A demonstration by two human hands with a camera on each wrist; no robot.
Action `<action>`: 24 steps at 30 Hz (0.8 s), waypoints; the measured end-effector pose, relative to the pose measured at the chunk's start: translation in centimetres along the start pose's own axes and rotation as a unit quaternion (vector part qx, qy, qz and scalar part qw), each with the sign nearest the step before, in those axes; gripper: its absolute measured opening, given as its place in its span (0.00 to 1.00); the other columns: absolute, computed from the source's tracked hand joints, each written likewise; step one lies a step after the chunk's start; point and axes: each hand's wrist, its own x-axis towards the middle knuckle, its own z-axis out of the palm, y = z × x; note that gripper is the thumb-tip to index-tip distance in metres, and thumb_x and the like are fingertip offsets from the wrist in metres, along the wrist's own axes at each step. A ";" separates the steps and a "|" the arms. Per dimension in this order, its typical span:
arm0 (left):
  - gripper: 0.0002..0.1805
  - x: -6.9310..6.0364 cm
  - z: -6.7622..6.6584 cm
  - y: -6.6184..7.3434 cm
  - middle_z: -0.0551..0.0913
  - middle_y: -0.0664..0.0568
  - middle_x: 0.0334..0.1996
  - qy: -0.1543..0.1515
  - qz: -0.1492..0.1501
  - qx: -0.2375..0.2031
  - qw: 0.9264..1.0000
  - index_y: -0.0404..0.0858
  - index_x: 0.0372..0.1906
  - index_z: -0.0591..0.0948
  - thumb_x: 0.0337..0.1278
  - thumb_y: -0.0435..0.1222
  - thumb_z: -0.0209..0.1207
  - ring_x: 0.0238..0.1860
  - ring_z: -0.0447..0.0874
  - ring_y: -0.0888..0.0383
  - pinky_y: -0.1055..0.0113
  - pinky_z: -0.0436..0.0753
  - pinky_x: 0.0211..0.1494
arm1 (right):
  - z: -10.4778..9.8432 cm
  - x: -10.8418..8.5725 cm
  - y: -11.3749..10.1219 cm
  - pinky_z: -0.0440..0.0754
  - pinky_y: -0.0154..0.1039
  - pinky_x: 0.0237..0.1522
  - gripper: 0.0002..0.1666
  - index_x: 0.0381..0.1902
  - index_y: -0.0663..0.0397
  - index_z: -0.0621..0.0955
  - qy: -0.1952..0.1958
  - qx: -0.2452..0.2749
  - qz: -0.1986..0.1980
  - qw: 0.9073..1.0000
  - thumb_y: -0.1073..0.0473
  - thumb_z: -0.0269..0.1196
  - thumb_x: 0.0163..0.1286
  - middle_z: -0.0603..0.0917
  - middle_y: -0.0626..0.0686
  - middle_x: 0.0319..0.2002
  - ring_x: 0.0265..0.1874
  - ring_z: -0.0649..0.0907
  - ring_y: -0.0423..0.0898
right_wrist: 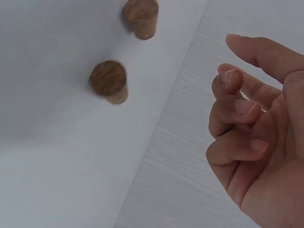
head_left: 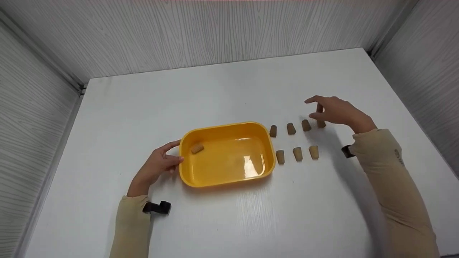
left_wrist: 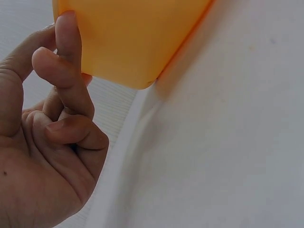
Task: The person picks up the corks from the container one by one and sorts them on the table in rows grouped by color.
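Observation:
A yellow plastic tray (head_left: 226, 182) stands on the white table, with one cork stopper (head_left: 197, 148) lying inside near its left end. My left hand (head_left: 159, 163) holds the tray's left end, thumb at the rim; the left wrist view shows the fingers against the outer wall. To the right of the tray, several cork stoppers lie in two rows, among them a far-row cork (head_left: 306, 125) and a near-row cork (head_left: 297, 154). Above the right end of the far row hovers my right hand (head_left: 335, 110), thumb and forefinger apart, holding nothing. Its wrist view shows two corks (right_wrist: 109, 80) away from the fingers.
Grey wood-grain panels (head_left: 222, 32) enclose the table (head_left: 150, 104) at the back and both sides. Black wrist straps (head_left: 157, 207) sit on both beige sleeves (head_left: 391, 186).

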 end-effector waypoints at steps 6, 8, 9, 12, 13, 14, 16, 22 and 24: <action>0.37 0.0 0.0 0.0 0.74 0.59 0.15 0.000 -0.003 0.008 1.000 0.42 0.72 0.62 0.60 0.41 0.63 0.19 0.69 0.61 0.73 0.74 0.30 | 0.0 0.9 -3.4 0.76 0.43 0.35 0.30 0.69 0.48 0.66 0.009 -0.012 -0.030 0.999 0.52 0.58 0.71 0.80 0.58 0.43 0.27 0.78 0.49; 0.37 0.0 -0.1 0.0 0.75 0.59 0.15 0.000 -0.003 0.007 1.000 0.42 0.72 0.63 0.60 0.41 0.63 0.19 0.70 0.61 0.73 0.74 0.30 | 0.0 1.3 -4.3 0.76 0.43 0.36 0.30 0.69 0.47 0.67 0.014 -0.014 -0.042 0.999 0.52 0.58 0.71 0.80 0.58 0.43 0.28 0.78 0.49; 0.37 0.0 -0.1 0.0 0.75 0.59 0.15 -0.001 -0.003 0.007 1.000 0.42 0.72 0.63 0.60 0.40 0.63 0.19 0.69 0.61 0.73 0.74 0.29 | 0.0 1.5 -4.8 0.76 0.43 0.36 0.30 0.69 0.47 0.67 0.016 -0.016 -0.045 0.999 0.52 0.58 0.71 0.80 0.58 0.43 0.29 0.77 0.49; 0.37 0.0 -0.1 -0.1 0.75 0.59 0.14 -0.003 -0.003 0.005 1.000 0.42 0.72 0.63 0.60 0.41 0.63 0.19 0.69 0.60 0.73 0.74 0.29 | 0.1 2.2 -6.1 0.77 0.43 0.37 0.30 0.68 0.46 0.67 0.018 -0.012 -0.059 0.998 0.51 0.59 0.71 0.80 0.57 0.43 0.30 0.77 0.49; 0.37 0.0 -0.1 0.0 0.75 0.59 0.14 -0.003 -0.004 0.004 1.000 0.42 0.72 0.63 0.60 0.41 0.63 0.19 0.69 0.60 0.73 0.74 0.29 | 0.1 2.4 -6.6 0.77 0.43 0.38 0.30 0.68 0.46 0.67 0.018 -0.010 -0.064 0.998 0.51 0.59 0.71 0.80 0.57 0.43 0.31 0.77 0.49; 0.37 0.0 -0.1 -0.1 0.74 0.59 0.14 -0.003 -0.004 0.006 1.000 0.42 0.72 0.63 0.60 0.41 0.63 0.19 0.69 0.60 0.73 0.74 0.29 | 0.1 2.6 -7.1 0.77 0.43 0.39 0.30 0.68 0.46 0.68 0.019 -0.006 -0.069 0.997 0.51 0.59 0.71 0.80 0.57 0.43 0.31 0.77 0.49; 0.37 0.0 -0.1 0.0 0.75 0.59 0.15 -0.002 -0.003 0.005 1.000 0.41 0.72 0.63 0.60 0.41 0.63 0.19 0.69 0.61 0.73 0.74 0.29 | 0.2 3.0 -8.1 0.77 0.42 0.38 0.29 0.67 0.45 0.68 0.023 0.000 -0.089 0.996 0.51 0.60 0.70 0.80 0.56 0.41 0.31 0.77 0.49; 0.36 0.0 0.2 0.1 0.74 0.60 0.15 0.002 0.001 0.010 1.000 0.40 0.72 0.63 0.60 0.40 0.63 0.19 0.70 0.62 0.73 0.75 0.30 | 0.3 3.6 -11.7 0.75 0.39 0.35 0.28 0.65 0.46 0.71 0.038 0.020 -0.159 0.986 0.52 0.62 0.69 0.81 0.54 0.37 0.30 0.77 0.48; 0.36 0.0 0.2 0.2 0.74 0.60 0.15 0.001 0.002 0.015 1.000 0.40 0.72 0.63 0.61 0.40 0.62 0.19 0.70 0.62 0.73 0.75 0.30 | 0.4 3.8 -12.8 0.76 0.39 0.35 0.27 0.65 0.45 0.71 0.036 0.022 -0.173 0.984 0.52 0.62 0.69 0.81 0.54 0.37 0.30 0.77 0.48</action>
